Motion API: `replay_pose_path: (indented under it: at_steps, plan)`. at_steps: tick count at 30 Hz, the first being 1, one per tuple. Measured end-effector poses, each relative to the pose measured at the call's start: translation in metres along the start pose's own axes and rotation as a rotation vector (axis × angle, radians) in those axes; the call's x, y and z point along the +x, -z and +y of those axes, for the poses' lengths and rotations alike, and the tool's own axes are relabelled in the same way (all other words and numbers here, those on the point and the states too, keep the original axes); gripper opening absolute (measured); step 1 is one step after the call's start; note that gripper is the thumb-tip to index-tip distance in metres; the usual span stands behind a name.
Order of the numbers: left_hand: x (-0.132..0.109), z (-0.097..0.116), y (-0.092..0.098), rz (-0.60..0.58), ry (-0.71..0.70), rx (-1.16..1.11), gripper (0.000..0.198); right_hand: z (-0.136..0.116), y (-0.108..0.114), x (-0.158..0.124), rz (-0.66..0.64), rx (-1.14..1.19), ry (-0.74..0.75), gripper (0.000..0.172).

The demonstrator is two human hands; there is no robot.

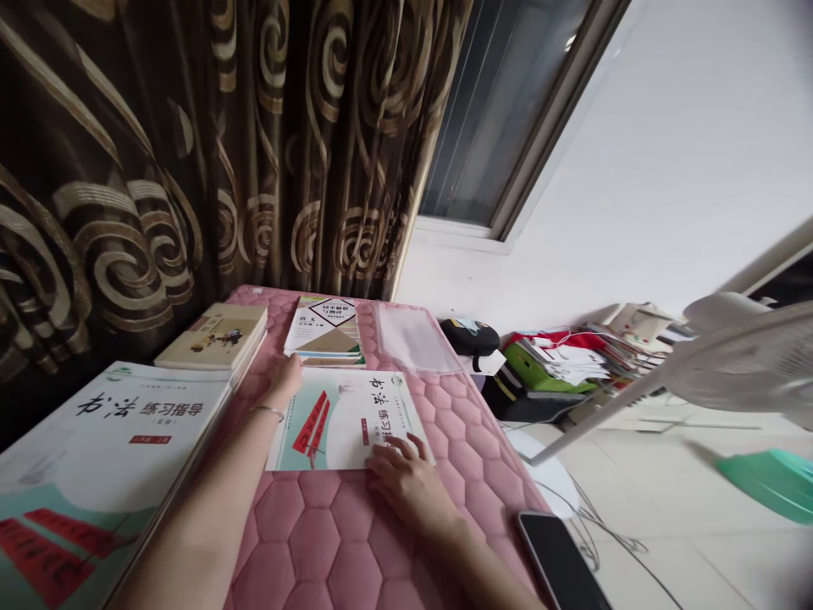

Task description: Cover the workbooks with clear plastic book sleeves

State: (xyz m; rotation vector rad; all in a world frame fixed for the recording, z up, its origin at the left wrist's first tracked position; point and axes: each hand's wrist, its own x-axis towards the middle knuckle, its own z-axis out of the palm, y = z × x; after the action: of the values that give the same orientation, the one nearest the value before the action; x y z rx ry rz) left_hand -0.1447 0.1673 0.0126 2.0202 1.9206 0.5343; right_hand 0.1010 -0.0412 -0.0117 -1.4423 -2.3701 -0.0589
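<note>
A thin white and teal exercise book (346, 419) with red banners and black characters lies flat on the pink quilted surface (330, 542). My left hand (284, 379), with a thin bracelet on the wrist, rests at the book's far left corner, fingers curled against its edge. My right hand (408, 481) lies on the book's near right corner, fingers spread flat on the cover.
A stack of the same books (95, 457) sits at the left, a beige book (216, 336) behind it, another stack (325, 332) further back. A black phone (559, 563) lies at the right edge. A white fan (743, 364) and a pile of papers (572, 356) stand on the floor.
</note>
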Motion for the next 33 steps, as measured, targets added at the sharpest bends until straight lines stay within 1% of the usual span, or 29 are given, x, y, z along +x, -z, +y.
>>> replay_pose_path:
  at_steps: [2,5,7,9,11,13,15,17,18,20,22,24,25,29,31,33]
  plan:
    - [0.001,0.0,-0.002,0.013,0.028,0.041,0.023,0.005,-0.006,0.001,0.006,0.0,-0.002,0.019]
    - [-0.001,0.005,-0.002,0.064,0.055,0.1,0.03,0.005,-0.015,0.004,0.044,0.007,-0.002,0.018]
    - [-0.008,0.012,-0.001,0.104,0.057,0.135,0.035,0.005,-0.019,0.005,0.063,0.019,0.004,0.019]
    - [-0.023,0.023,-0.002,0.122,0.014,0.164,0.037,0.004,-0.021,0.006,0.081,0.04,0.003,0.02]
    - [-0.046,0.036,-0.005,0.098,-0.092,0.177,0.036,0.005,-0.022,0.006,0.097,0.066,-0.011,0.021]
    - [-0.078,0.045,-0.011,0.04,-0.229,0.174,0.029,0.005,-0.022,0.006,0.105,0.084,-0.032,0.022]
    - [-0.112,0.047,-0.018,-0.028,-0.335,0.164,0.021,0.005,-0.022,0.005,0.102,0.086,-0.04,0.022]
    - [-0.143,0.041,-0.023,-0.089,-0.456,0.138,0.015,0.006,-0.021,0.005,0.093,0.079,-0.036,0.021]
    - [-0.155,0.035,-0.023,-0.091,-0.472,0.129,0.016,0.006,-0.021,0.004,0.088,0.076,-0.034,0.021]
    - [-0.171,0.021,-0.023,-0.066,-0.458,0.129,0.026,0.005,-0.019,0.004,0.084,0.07,-0.039,0.021]
    - [-0.176,0.011,-0.021,-0.023,-0.424,0.147,0.03,0.001,-0.018,0.006,0.088,0.067,-0.059,0.019]
    - [-0.175,0.006,-0.022,0.011,-0.436,0.156,0.026,-0.007,-0.019,0.01,0.089,0.069,-0.082,0.012]
    - [-0.173,0.005,-0.023,0.027,-0.455,0.154,0.023,-0.012,-0.019,0.014,0.087,0.069,-0.09,0.01]
    - [-0.169,0.009,-0.03,0.077,-0.505,0.143,0.018,-0.031,-0.028,0.035,0.038,0.032,-0.071,0.013]
    - [-0.169,0.01,-0.031,0.097,-0.5,0.152,0.018,-0.036,-0.033,0.043,0.008,0.016,-0.063,0.013]
    - [-0.171,0.011,-0.029,0.117,-0.49,0.169,0.017,-0.034,-0.035,0.045,-0.004,0.016,-0.084,0.012]
